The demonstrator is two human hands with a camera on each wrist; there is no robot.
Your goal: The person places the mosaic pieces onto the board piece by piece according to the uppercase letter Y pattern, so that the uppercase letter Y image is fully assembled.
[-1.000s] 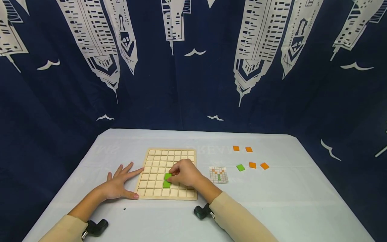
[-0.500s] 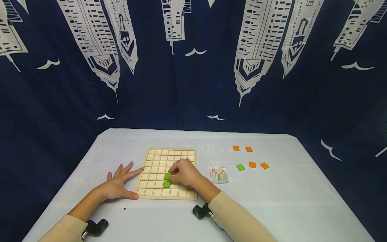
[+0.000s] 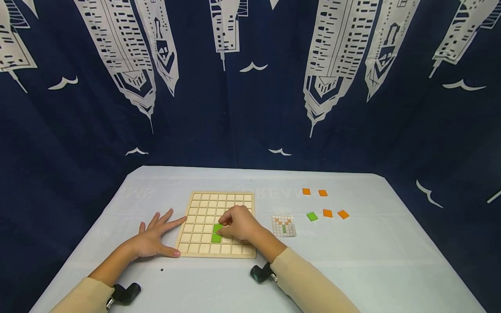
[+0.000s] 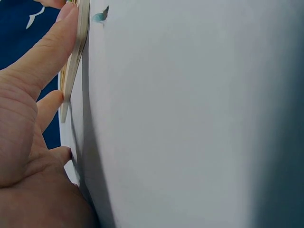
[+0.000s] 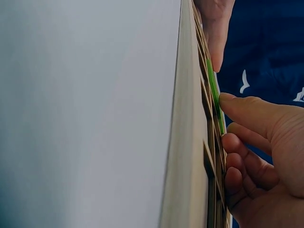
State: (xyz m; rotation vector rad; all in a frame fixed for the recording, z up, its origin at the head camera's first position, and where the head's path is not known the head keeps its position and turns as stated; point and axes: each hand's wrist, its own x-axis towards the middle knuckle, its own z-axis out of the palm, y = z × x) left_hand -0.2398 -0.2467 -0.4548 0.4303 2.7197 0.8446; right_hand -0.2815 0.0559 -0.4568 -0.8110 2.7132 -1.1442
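Navy curtain fabric [image 3: 250,113], printed with upside-down white skyscrapers and small gulls, fills the upper part of the head view. Below it spreads a white-covered table [image 3: 372,261], with faint lettering near its far edge.

Slightly left of centre in the lower half of the frame, a wooden grid board [image 3: 194,238] lies flat. Two square green tiles sit on it, one directly above the other in the frame: the upper green tile [image 3: 217,227] and the lower green tile [image 3: 216,238]. The right hand [image 3: 239,224] reaches in from the lower right with curled fingers, its thumb and index finger pinching the upper green tile. The left hand [image 3: 154,239], at lower left, has its fingers spread and straight; index fingertip and thumb touch the board's left edge.

Just right of the board is a small pattern card [image 3: 283,226] showing a grid with orange and green squares. Farther right lie a loose green tile [image 3: 312,216] and four orange tiles [image 3: 327,213], all apart from one another. Both arms wear beige sleeves [image 3: 309,282], with a black device [image 3: 127,294] at each wrist. One small dark speck [image 3: 161,270] shows below the left hand.
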